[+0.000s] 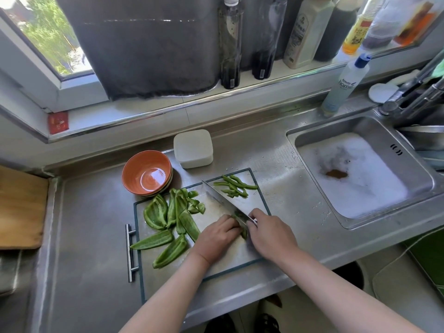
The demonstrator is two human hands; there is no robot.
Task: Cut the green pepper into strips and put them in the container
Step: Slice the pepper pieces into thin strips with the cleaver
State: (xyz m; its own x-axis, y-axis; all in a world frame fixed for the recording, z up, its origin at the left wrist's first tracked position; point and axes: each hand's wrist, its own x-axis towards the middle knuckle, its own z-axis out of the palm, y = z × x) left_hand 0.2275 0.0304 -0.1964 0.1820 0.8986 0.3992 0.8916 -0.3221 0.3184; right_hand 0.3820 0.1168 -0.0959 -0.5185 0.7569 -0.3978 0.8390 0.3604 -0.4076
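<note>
You're early on: a few strips (234, 186) lie at the board's (240, 255) far corner, and most pepper pieces (168, 219) sit uncut on its left. Your left hand (217, 239) holds down a piece (243, 234); your right hand (269, 233) grips the knife (225, 200). The bowl (146, 173) is empty. The container (193, 147) looks closed, its contents hidden.

- Pepper pieces (168, 219): green.
- Bowl (147, 173): orange inside.
- Container (193, 148): white.
- Cutting board (235, 255): pale grey, dark teal rim.
- Counter (91, 224): grey steel, with a dotted embossed band.
- Bottle cap (363, 59): blue.
</note>
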